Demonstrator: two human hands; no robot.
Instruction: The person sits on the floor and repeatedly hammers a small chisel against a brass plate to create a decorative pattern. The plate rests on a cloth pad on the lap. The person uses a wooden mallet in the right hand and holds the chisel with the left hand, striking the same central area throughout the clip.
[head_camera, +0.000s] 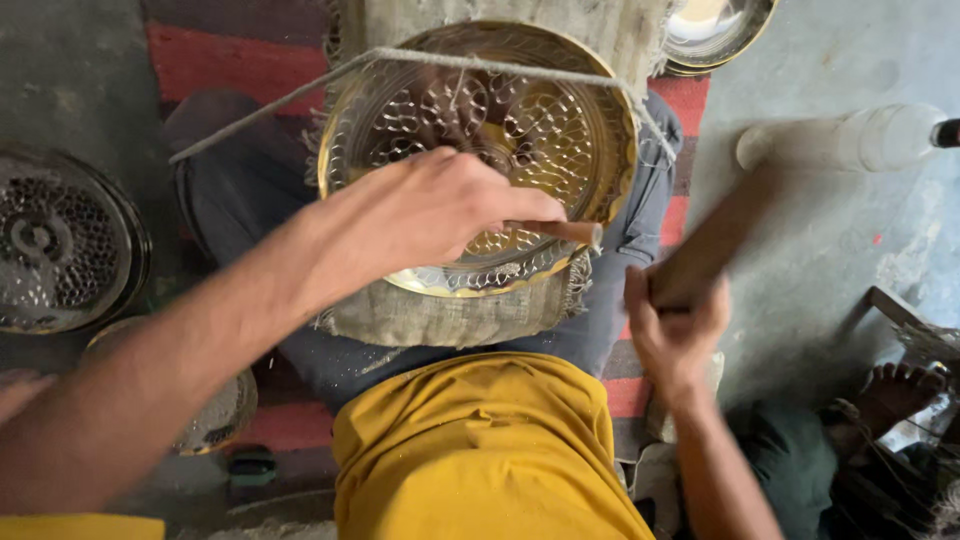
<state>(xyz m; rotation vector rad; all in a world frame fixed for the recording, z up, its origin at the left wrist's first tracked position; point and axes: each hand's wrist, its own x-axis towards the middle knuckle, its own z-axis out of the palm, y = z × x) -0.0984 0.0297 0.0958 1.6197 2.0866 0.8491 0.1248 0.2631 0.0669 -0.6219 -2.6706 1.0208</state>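
Brass plate (560, 120) rests on sacking (440, 315) at twelve o'clock; left hand (440, 215) pinches a punch (570, 232) (keep it upright), right hand (675, 335) grips a blurred mallet (715, 240).

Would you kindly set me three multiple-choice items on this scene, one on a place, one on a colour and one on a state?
1. Where does the brass plate rest?
A. on burlap cloth over the person's lap
B. on a wooden bench
C. inside a basket

2. What colour is the person's shirt?
A. blue
B. mustard yellow
C. white

3. How is the right hand engaged?
A. lying open on the floor
B. resting flat on the plate
C. closed around a wooden mallet

Answers:
1. A, since the burlap cloth shows beneath the plate's rim, over the knees.
2. B, as the cloth at the lower centre is plainly yellow.
3. C, for its fingers wrap the mallet's lower end, while the left hand pinches a punch tool against the plate.
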